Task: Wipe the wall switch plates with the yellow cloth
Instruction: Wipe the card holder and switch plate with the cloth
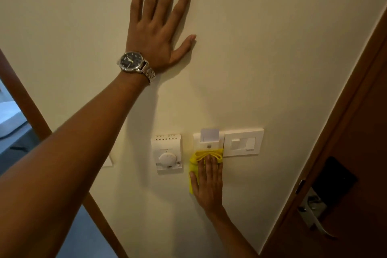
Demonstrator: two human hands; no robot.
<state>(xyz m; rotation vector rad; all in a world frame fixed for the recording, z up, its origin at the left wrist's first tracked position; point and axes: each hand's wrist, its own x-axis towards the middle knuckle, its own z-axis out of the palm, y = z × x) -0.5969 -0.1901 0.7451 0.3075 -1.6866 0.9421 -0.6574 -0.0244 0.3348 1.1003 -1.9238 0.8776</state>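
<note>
Head view: yellow cloth [198,157] bunched against lower edge of key-card switch plate [206,142], under right hand [208,182]; fingers straight, together, pressing cloth flat; forearm enters from 5 o'clock. Rocker switch plate [243,143] at 2 o'clock of cloth, thermostat [167,153] at 9 o'clock. Left hand [159,25] at 11 o'clock, palm flat on cream wall [272,48], fingers spread, wristwatch [132,62] on wrist. Brown door [356,132], lever handle [314,216], at 3 o'clock.

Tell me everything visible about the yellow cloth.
The yellow cloth is bright, soft-looking fabric, bunched into folds. The right hand presses it flat-fingered against the wall, over the lower edge of the card-holder plate, between the thermostat and the switch plate. A strip hangs down left of the hand; the rest is hidden beneath it.
</note>
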